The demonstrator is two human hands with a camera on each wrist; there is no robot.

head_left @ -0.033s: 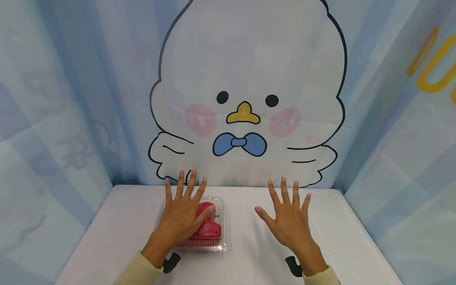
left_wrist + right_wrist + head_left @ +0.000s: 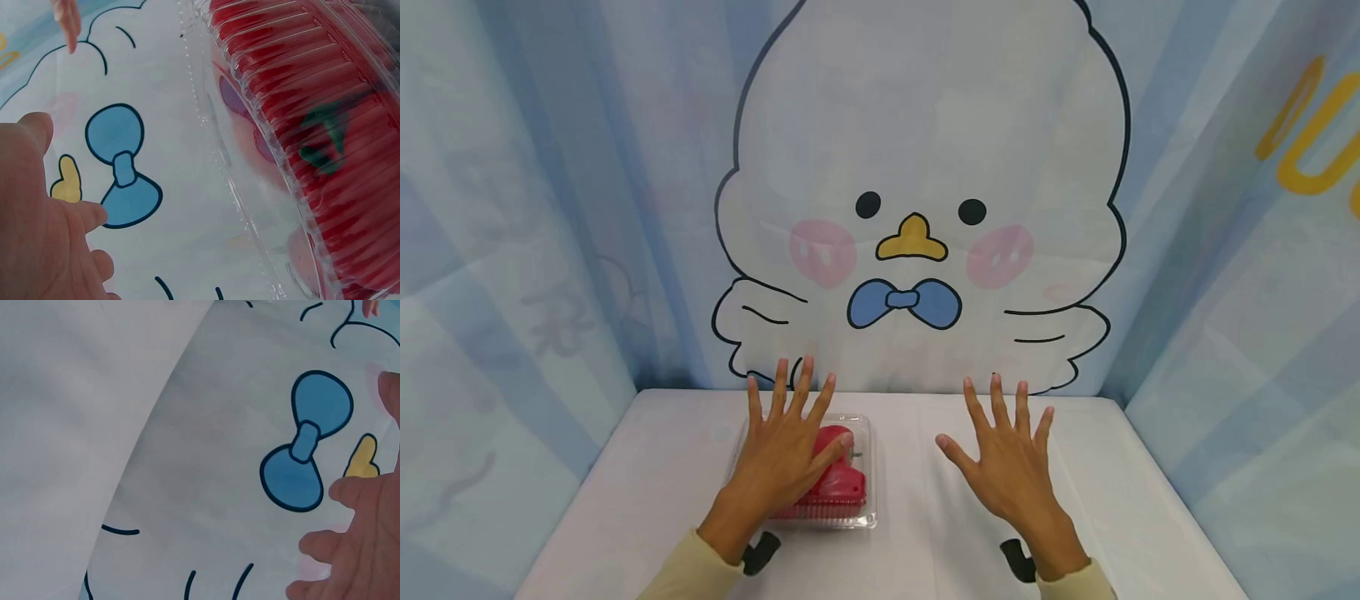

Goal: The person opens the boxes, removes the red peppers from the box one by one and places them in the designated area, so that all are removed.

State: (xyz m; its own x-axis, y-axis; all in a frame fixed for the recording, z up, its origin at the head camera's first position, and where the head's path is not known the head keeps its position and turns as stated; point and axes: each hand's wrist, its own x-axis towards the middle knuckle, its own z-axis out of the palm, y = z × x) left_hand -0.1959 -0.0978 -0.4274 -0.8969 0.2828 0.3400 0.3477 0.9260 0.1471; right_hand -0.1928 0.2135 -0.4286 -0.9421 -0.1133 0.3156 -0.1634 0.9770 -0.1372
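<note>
1. At the lower left-centre of the head view, a clear plastic clamshell box [image 2: 870,479] with red contents [image 2: 842,486] rests on the white desk [image 2: 1150,508], partly beneath the left hand [image 2: 782,462].
2. Nothing has visibly shifted since the head picture just before: both hands and the box keep their places, so the handling looks, in my judgement, not yet begun.
3. The left hand's fingers are spread and straight, released; the left wrist view shows a gap between them and the box.
4. Lower right of centre, the right hand [image 2: 1011,475] is likewise spread with straight fingers, grasping nothing, well apart from the box.
5. The left hand covers much of the box's left side. Ridged plastic and glare blur what lies inside; a green patch [image 2: 325,137] shows in the left wrist view, but I cannot tell what it belongs to.
6. Both sleeves [image 2: 692,571] are cut off at the bottom edge, yellow lettering [image 2: 1318,177] at the upper right. Whether the palms hover or touch anything is hard to tell.
</note>
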